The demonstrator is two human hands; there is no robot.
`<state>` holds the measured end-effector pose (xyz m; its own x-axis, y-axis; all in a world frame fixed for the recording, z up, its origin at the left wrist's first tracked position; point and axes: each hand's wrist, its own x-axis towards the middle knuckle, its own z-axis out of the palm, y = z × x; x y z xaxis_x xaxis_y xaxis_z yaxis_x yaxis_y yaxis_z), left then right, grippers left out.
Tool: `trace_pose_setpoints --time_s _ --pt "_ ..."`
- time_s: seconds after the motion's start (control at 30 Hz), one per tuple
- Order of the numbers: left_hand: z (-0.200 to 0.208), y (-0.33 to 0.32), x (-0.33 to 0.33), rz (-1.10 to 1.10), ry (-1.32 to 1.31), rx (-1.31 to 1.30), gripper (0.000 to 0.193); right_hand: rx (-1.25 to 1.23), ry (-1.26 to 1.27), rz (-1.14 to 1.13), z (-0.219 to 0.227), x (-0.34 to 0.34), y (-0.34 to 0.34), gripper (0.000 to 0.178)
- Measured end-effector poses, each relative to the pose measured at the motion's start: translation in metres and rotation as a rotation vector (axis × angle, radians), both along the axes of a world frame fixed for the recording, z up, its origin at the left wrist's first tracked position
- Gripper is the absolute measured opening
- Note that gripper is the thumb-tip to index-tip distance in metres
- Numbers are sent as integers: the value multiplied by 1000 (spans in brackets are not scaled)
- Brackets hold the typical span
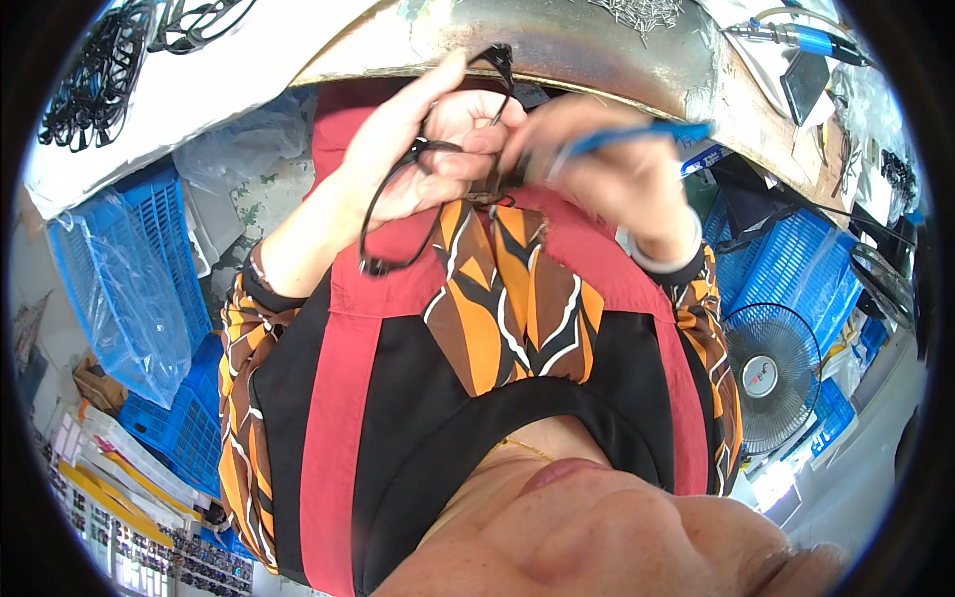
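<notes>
My left hand [423,149] is closed on a black eyeglass frame [379,266], in front of my red apron and below the bench edge. One part of the frame hangs beneath the fingers, while another dark part rises above them. Close against it, my right hand [612,174] grips a slim blue tool [637,133] that points up to the right. Motion smears this hand and the tool, so its exact kind does not show. Where the tool's end meets the frame is hidden by the fingers.
Small metal pieces [639,12] lie heaped on the worn bench [557,45]. Black eyeglass frames [99,80] are piled on a white surface at left. A blue cylindrical tool [808,40] rests at far right. Blue crates [164,224] and a fan [771,378] flank me.
</notes>
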<state>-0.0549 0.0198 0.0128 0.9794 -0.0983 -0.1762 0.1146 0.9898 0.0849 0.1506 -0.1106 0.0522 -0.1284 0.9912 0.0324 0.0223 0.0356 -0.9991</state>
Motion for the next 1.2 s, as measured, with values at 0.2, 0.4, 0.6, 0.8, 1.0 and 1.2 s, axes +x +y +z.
trace_pose_setpoints --time_s 0.2,0.4,0.6,0.8,1.0,1.2 --pt "-27 -4 21 113 147 -112 67 25 -502 -580 -35 35 69 20" --pt "-16 -6 24 125 247 -125 63 55 -237 -579 -68 44 58 16" --pt "-14 -1 24 105 236 -200 67 141 -232 -493 -54 34 48 15" --pt "-13 -6 27 98 226 -155 65 197 -741 -317 -25 46 66 14" --pt "-13 -7 26 117 221 -117 64 262 -592 -315 -28 48 94 13" --pt "-11 2 20 94 229 -74 62 19 -111 -505 -30 43 79 32"
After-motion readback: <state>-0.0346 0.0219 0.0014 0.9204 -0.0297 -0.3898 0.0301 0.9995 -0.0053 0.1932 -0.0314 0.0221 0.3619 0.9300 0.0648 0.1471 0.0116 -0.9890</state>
